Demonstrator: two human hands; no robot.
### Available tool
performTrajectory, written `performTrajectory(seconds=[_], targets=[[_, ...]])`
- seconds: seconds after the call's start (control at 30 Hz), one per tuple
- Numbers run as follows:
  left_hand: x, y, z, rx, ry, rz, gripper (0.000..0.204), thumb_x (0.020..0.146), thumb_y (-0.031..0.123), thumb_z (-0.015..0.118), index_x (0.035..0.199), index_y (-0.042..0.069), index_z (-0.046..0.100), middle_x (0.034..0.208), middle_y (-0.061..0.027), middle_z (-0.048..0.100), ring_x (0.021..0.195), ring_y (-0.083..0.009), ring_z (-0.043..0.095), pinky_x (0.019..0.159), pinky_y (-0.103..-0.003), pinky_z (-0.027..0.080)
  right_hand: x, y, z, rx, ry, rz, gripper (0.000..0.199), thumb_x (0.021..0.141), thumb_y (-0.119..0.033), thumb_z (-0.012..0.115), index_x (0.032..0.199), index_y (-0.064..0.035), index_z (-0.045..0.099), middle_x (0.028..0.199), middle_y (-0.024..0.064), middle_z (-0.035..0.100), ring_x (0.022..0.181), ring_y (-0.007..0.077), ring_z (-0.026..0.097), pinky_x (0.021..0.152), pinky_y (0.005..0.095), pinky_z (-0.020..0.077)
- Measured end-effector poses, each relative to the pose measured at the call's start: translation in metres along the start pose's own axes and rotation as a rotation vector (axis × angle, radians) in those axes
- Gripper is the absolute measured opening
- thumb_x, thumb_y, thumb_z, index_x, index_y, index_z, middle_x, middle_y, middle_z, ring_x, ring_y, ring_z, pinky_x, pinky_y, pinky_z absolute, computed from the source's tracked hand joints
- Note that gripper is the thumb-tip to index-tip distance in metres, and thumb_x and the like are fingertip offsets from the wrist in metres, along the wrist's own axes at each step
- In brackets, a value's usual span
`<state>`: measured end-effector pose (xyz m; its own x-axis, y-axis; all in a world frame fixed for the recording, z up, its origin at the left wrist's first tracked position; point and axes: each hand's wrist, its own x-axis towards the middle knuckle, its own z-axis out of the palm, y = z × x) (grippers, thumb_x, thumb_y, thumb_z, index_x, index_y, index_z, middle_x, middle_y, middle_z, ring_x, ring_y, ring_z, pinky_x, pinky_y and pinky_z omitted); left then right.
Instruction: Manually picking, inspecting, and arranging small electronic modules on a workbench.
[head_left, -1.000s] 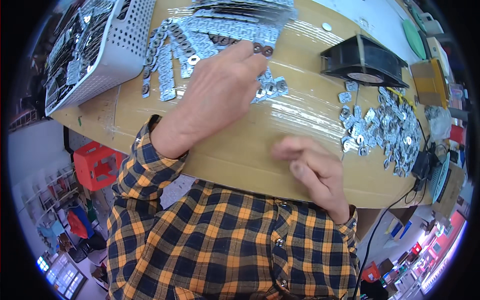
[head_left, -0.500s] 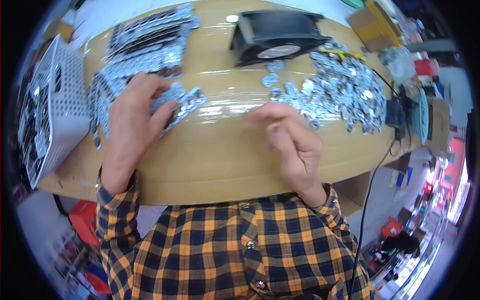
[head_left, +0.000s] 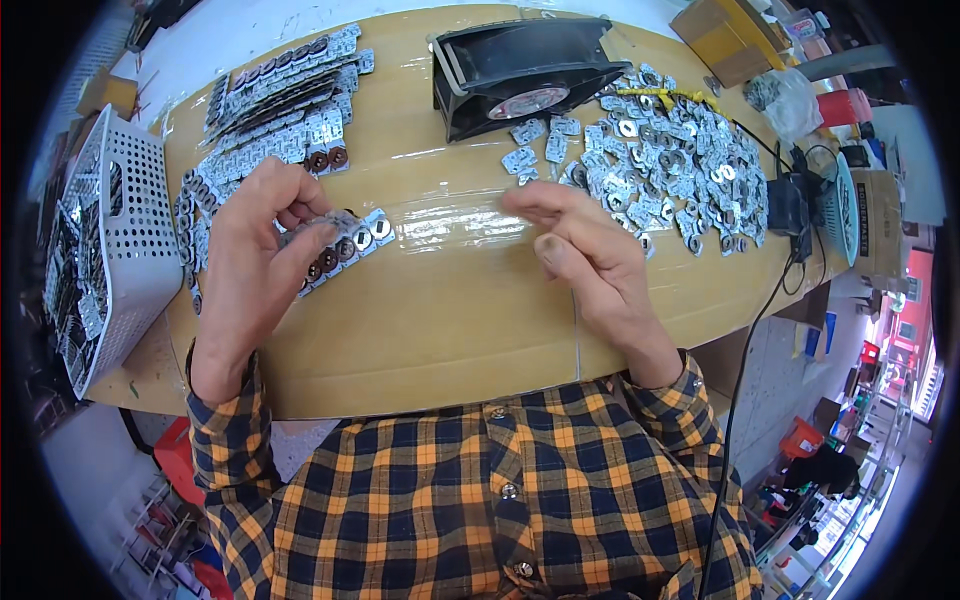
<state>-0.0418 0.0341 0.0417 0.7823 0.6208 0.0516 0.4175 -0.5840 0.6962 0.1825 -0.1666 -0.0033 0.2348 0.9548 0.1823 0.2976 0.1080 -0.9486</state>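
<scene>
Under left hand [head_left: 255, 255], metal plates [head_left: 345, 245]

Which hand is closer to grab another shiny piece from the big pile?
Probably the right hand: it hovers empty beside the loose pile of metal pieces. The left hand is across the table, holding a row of pieces.

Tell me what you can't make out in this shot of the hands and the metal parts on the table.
- Head view: whether the right hand holds a part; its fingertips are motion-blurred.
- Head view: how many pieces are in the row of metal pieces the left hand holds; its fingers cover part of it.
- Head view: contents of the white perforated basket; cut off by the fisheye rim.
- Head view: single shapes in the loose metal pile; too small.
</scene>
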Motion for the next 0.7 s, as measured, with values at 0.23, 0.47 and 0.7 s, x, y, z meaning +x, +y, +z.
performTrajectory(seconds=[0.23, 0.47, 0.7], targets=[[0.002, 0.04, 0.015, -0.175, 0.034, 0.379, 0.015, 0.081, -0.006, 0.065, 0.091, 0.002, 0.057, 0.097, -0.0066, 0.063, 0.092, -0.0156, 0.061, 0.079, -0.028, 0.046, 0.004, 0.016, -0.037, -0.094, 0.349, 0.057, 0.023, 0.097, -0.007, 0.046, 0.083, 0.0046, 0.059, 0.122, 0.0145, 0.06, 0.113, 0.0197, 0.059, 0.091, 0.029, 0.0464], [0.0, 0.044, 0.054, -0.772, -0.321, -0.012, 0.018, 0.093, 0.002, 0.059, 0.111, -0.003, 0.055, 0.091, -0.004, 0.065, 0.073, -0.0043, 0.062, 0.057, -0.017, 0.049, -0.005, -0.028, -0.004, 0.121, 0.193, 0.198, 0.026, 0.101, -0.014, 0.047, 0.086, 0.0047, 0.059, 0.081, 0.0084, 0.064, 0.074, 0.0133, 0.06, 0.071, 0.0263, 0.0474], [0.002, 0.035, 0.064, -0.706, -0.27, 0.117, 0.014, 0.09, 0.0, 0.062, 0.104, -0.001, 0.063, 0.087, -0.0032, 0.067, 0.071, -0.0064, 0.063, 0.06, -0.019, 0.05, -0.004, -0.025, 0.005, 0.09, -0.058, 0.269, 0.028, 0.1, -0.018, 0.051, 0.083, 0.0028, 0.06, 0.072, 0.0046, 0.062, 0.065, 0.0109, 0.06, 0.06, 0.0231, 0.0473]])
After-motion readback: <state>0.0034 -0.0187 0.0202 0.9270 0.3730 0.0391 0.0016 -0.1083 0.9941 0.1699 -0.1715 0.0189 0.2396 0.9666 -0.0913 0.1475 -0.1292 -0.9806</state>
